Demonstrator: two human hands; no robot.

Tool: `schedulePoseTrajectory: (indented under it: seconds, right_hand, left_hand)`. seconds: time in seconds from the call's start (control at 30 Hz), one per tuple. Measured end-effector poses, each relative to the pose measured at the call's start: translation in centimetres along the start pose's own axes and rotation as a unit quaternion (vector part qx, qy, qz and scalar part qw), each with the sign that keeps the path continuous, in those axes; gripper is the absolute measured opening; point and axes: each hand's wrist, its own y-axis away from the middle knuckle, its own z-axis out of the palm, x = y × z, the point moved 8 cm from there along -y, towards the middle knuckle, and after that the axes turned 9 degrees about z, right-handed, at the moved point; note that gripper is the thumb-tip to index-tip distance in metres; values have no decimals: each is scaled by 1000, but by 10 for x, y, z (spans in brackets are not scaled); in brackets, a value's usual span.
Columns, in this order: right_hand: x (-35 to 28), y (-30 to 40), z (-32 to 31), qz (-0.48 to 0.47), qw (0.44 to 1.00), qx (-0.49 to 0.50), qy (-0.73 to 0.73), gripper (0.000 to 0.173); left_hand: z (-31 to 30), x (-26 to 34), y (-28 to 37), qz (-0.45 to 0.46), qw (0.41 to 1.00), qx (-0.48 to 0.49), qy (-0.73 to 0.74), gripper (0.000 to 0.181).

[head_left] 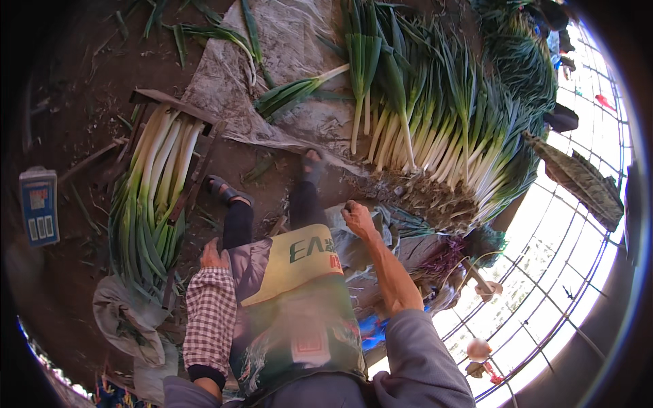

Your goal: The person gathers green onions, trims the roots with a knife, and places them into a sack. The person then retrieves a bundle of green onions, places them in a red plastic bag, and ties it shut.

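Observation:
My left hand (211, 256), its forearm in a checked sleeve, rests by my thigh, to the right of a bundle of leeks (162, 168); whether it holds anything cannot be told. The leeks lie in a wooden rack (171, 100), white shafts at the top and green leaves hanging down. My right hand (358, 219) is curled to the right of my knees, below the roots of a large pile of leeks (433, 127); no held thing is visible in it. A plastic sack apron (298, 260) with printed writing covers my lap.
Loose leeks (298, 92) lie on a dirty plastic sheet (291, 46) ahead. A blue and white box (39, 206) bearing writing is at the far left. Crumpled sacking (127, 319) lies below the rack. A wire mesh (541, 255) and a hanging dry leaf (581, 178) are at the right.

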Motion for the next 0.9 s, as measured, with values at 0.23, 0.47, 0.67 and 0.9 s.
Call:
schedulePoseTrajectory:
  seconds: [0.23, 0.47, 0.67, 0.9]
  right_hand:
    - [79, -56, -43, 28, 1000, 1, -13, 27]
    - [191, -89, -134, 91, 990, 92, -62, 25]
    - [298, -120, -262, 169, 960, 221, -5, 29]
    - [419, -160, -388, 323, 902, 260, 116, 56]
  left_hand:
    - [29, 58, -8, -55, 997, -28, -45, 51]
    - [79, 162, -17, -18, 997, -35, -66, 46]
    - [93, 211, -35, -17, 992, -54, -109, 49]
    - [95, 194, -63, -67, 978, -83, -177, 46]
